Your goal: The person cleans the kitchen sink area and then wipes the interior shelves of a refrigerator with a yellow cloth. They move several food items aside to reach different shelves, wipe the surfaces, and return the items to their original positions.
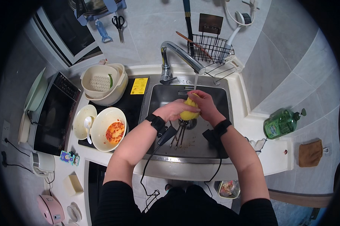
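Both my hands hold a yellow sponge or cloth over a stainless steel sink. My left hand grips its left side, and my right hand has its fingers on the top and right. Behind it, a thin stream of water falls from the chrome faucet. Several chopsticks stick out below the sponge over the sink floor, near the drain; what holds their upper ends is hidden. Small brown bits lie on the sink floor.
Left of the sink stand a red-stained bowl, a bowl with a white spoon, and a colander with a green pepper. A green soap bottle stands at right. A wire basket hangs behind. Cables hang from both wrists.
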Demonstrator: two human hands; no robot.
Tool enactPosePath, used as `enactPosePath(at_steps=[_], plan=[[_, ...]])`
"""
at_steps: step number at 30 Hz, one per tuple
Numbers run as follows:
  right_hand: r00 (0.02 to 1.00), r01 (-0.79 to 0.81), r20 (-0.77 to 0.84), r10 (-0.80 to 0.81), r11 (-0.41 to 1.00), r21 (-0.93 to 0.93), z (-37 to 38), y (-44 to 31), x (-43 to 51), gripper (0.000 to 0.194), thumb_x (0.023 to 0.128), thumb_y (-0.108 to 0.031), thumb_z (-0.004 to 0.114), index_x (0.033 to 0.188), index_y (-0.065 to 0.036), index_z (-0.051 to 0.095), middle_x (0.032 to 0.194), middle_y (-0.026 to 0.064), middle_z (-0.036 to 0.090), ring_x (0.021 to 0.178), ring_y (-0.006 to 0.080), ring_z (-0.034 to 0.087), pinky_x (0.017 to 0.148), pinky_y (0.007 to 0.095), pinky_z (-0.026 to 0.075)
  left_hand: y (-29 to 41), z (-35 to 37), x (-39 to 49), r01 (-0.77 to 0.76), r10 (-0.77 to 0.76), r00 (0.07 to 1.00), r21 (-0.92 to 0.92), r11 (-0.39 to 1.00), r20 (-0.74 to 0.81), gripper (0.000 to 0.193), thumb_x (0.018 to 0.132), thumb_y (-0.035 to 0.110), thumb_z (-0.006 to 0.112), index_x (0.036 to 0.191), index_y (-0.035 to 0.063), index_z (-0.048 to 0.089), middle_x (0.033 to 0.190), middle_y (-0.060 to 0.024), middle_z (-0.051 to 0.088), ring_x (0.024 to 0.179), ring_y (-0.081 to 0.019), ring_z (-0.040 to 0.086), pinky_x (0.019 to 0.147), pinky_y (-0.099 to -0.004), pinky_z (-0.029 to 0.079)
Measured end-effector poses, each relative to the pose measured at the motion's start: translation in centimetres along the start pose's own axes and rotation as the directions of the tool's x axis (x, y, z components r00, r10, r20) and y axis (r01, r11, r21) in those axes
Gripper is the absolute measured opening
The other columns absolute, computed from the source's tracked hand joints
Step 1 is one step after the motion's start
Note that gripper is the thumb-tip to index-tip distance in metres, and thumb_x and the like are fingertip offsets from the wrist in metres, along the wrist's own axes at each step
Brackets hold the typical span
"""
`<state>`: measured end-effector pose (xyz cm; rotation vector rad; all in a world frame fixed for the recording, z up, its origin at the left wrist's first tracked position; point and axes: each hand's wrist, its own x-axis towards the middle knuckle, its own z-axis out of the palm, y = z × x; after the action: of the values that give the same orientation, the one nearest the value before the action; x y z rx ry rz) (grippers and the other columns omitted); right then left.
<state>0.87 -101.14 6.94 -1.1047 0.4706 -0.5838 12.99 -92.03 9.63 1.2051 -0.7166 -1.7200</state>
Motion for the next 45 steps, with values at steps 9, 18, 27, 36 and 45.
enactPosePath(at_steps=[9,18,27,36,45], plan=[[0.997,0.037,-0.054,-0.046,0.986,-0.162,-0.3,0.7,0.3,0.014,0.083,-0.015,0.063,0.085,-0.001,0.062,0.077,0.0006,0.059,0.069,0.0064,0.052,0.061,0.0217,0.044,-0.7,0.0,1.7,-0.073,0.124,0.991,0.560,0.825,-0.054,0.044,0.059,0.015,0.075,0.098,0.0012,0.059,0.093,-0.0085,0.063,0.084,-0.0199,0.061,0.076,-0.0300,0.047],[0.921,0.000,-0.361,-0.146,0.927,-0.374,-0.2,2.0,1.4,0.014,0.080,-0.014,0.063,0.080,0.000,0.062,0.071,0.0037,0.059,0.065,0.0107,0.053,0.059,0.0282,0.045,-1.9,1.5,2.4,-0.182,0.540,0.833,0.863,0.471,-0.119,0.048,0.060,0.019,0.076,0.102,0.0054,0.057,0.097,-0.0113,0.064,0.092,-0.0239,0.060,0.081,-0.0320,0.046],[0.900,0.068,-0.427,-0.092,0.995,-0.071,1.0,1.9,1.3,0.013,0.078,-0.014,0.067,0.082,-0.003,0.061,0.073,0.0031,0.059,0.065,0.0109,0.054,0.059,0.0268,0.046,-1.0,-0.4,2.1,0.003,0.033,0.992,0.293,0.956,-0.119,0.043,0.062,0.002,0.073,0.102,0.0020,0.057,0.090,-0.0077,0.062,0.087,-0.0192,0.061,0.075,-0.0293,0.048],[0.988,0.018,-0.156,0.019,0.972,0.234,0.9,-0.8,-1.3,0.028,0.081,-0.008,0.062,0.108,-0.003,0.056,0.090,0.0060,0.060,0.087,0.0166,0.058,0.075,0.0289,0.048,-1.3,-0.9,1.9,0.120,-0.091,0.986,-0.218,0.968,0.140,0.040,0.076,0.001,0.061,0.113,-0.0007,0.047,0.105,-0.0146,0.056,0.090,-0.0291,0.060,0.084,-0.0481,0.050],[0.999,-0.049,0.030,0.045,0.982,0.180,-0.2,-0.8,-0.8,0.023,0.084,-0.006,0.058,0.107,-0.003,0.055,0.080,0.0063,0.058,0.074,0.0192,0.061,0.067,0.0304,0.052,-2.1,-0.3,2.0,0.144,-0.131,0.986,-0.128,0.981,0.100,0.039,0.072,0.000,0.065,0.107,0.0027,0.048,0.093,-0.0104,0.056,0.079,-0.0233,0.060,0.072,-0.0416,0.054]])
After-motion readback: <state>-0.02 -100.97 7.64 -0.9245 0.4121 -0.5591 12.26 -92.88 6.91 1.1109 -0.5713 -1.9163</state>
